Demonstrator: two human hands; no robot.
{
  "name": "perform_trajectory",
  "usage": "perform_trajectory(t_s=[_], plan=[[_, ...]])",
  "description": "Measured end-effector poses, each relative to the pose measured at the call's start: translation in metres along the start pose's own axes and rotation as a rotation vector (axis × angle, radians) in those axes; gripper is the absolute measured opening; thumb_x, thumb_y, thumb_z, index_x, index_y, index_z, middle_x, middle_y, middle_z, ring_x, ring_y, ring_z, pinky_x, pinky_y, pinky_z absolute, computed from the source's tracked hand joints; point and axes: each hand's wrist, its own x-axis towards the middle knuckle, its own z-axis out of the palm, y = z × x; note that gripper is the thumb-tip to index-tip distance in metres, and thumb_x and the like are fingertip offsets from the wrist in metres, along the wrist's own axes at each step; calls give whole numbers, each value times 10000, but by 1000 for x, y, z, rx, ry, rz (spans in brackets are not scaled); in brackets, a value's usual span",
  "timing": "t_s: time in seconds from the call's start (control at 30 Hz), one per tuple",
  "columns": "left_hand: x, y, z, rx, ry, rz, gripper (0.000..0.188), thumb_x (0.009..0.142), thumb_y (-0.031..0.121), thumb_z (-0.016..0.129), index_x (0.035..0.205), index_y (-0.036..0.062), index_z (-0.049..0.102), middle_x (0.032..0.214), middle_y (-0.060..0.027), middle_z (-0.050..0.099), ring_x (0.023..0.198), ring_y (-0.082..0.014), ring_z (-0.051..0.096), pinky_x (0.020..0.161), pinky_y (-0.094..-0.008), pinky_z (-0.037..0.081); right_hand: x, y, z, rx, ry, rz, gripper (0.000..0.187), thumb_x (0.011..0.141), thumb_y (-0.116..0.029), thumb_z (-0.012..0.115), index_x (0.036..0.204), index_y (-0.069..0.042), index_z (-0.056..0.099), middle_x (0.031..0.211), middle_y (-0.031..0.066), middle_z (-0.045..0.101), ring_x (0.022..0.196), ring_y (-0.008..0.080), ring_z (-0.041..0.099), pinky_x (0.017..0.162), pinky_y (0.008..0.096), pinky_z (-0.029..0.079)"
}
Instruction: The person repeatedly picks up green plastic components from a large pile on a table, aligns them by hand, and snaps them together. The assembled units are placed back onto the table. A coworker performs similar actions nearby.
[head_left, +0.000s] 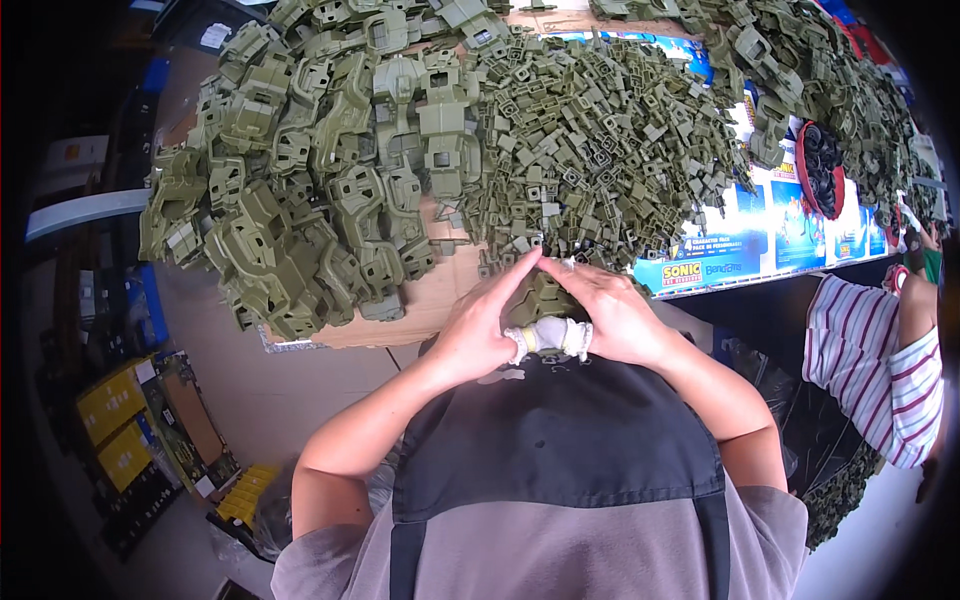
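My left hand (482, 325) and my right hand (622, 318) meet at the table's near edge, index fingers pointing forward with their tips together. Framed between them is an olive-green plastic part (543, 298), which both hands appear to grip; its lower side is hidden. Frayed whitish cloth covers (548, 337) wrap my thumbs, which press towards each other nearest my body. Just beyond my fingertips spreads a heap of small olive-green plastic pieces (600, 140), many with square openings. Larger moulded olive-green shells (350, 160) are piled to its left.
Cardboard (425, 300) and a printed blue-and-white sheet (745, 265) lie under the heaps. A round red-rimmed container (820, 170) with dark contents stands at right. Another person in a striped shirt (870, 360) works there. Yellow boxes (112, 410) stand at lower left.
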Motion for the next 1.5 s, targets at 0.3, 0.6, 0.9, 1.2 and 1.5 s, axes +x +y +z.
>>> perform_trajectory(t_s=[0.3,0.6,0.9,1.2,1.5], plan=[[12,-15,6,89,-20,76,841,706,62,684,1423,178,260,1286,-175,490,1149,-308,509,965,-397,370,19,46,-8,232,-181,-81,632,715,-191,721,1276,-42,473,1222,172,544,1119,331,527,927,367,432],[46,2,-22,-371,234,283,1066,746,260,702,1442,142,-96,1470,-216,137,1339,-307,235,1059,-429,246,26,35,-60,744,400,50,673,761,-218,693,1349,-85,394,1324,77,468,1128,151,491,954,317,391],[47,19,-4,-335,52,252,528,850,131,596,1324,-1,403,1374,-112,425,1203,-162,447,984,-285,349,6,9,-84,225,267,-227,605,694,-153,730,1254,-99,505,1277,139,464,1192,305,446,987,372,375],[27,17,-34,38,-194,201,984,627,228,806,1420,88,240,1410,-179,341,1304,-298,339,1066,-375,276,-56,50,-42,596,227,59,600,762,-94,697,1300,-106,432,1197,93,504,1134,222,489,959,331,382],[17,7,-24,-188,185,102,725,556,158,864,1175,66,498,1128,-79,564,1080,-190,526,941,-328,405,-73,53,-5,946,334,173,641,723,-26,721,1298,-62,439,1332,93,455,1208,176,446,992,303,367]])
